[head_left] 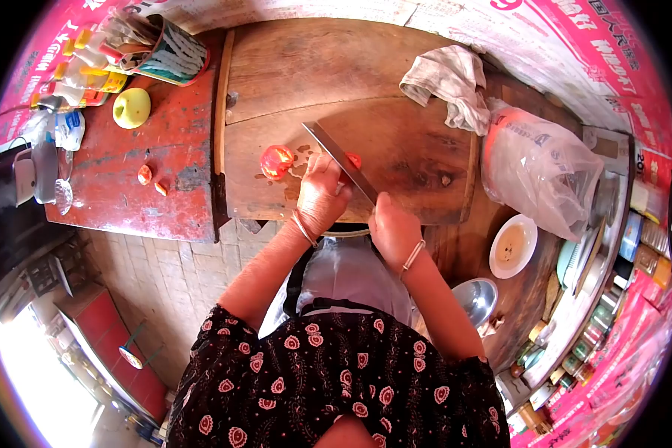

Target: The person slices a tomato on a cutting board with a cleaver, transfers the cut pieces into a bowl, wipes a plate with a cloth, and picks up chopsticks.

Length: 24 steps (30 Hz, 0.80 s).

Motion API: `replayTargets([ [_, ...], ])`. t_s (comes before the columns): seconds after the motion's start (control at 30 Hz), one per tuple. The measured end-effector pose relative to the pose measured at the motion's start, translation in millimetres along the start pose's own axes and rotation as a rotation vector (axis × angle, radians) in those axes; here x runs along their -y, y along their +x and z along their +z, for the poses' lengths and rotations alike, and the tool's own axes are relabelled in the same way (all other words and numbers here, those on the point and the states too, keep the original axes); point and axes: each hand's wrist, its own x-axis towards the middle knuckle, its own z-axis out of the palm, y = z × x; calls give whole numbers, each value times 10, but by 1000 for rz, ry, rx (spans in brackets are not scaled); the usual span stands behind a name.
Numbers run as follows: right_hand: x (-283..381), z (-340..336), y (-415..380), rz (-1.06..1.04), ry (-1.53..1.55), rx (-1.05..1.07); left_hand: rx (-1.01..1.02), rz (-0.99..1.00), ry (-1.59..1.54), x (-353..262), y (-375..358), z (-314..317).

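Observation:
My right hand (393, 228) is closed round the handle of a kitchen knife (341, 159), whose long blade points away and to the left. My left hand (324, 193) has its fingers bent and pressed down on a red tomato (354, 160) beside the blade. The hand and knife hide most of that tomato, so how deep the edge sits cannot be seen. To the left of the knife, a cut tomato piece (276, 162) lies on the wooden board (396, 164), with wet spots around it.
A red table (104, 179) on the left holds a green apple (131, 108), tomato scraps (145, 175), bottles and a utensil holder (175, 52). A cloth (449, 82), plastic bag (541, 164), white bowl (513, 246) and metal bowl (476, 297) are on the right.

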Motion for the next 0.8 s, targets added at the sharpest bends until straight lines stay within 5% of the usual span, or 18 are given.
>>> replayTargets([
  [0.1, 62, 141, 162, -75, 11, -176, -3, 1, -7, -2, -14, -13],
  [0.53, 16, 30, 219, -158, 57, -327, -84, 136, 4, 112, -21, 0],
  [0.8, 37, -35, 14, -146, 34, -193, -45, 82, 11, 62, -13, -65],
])
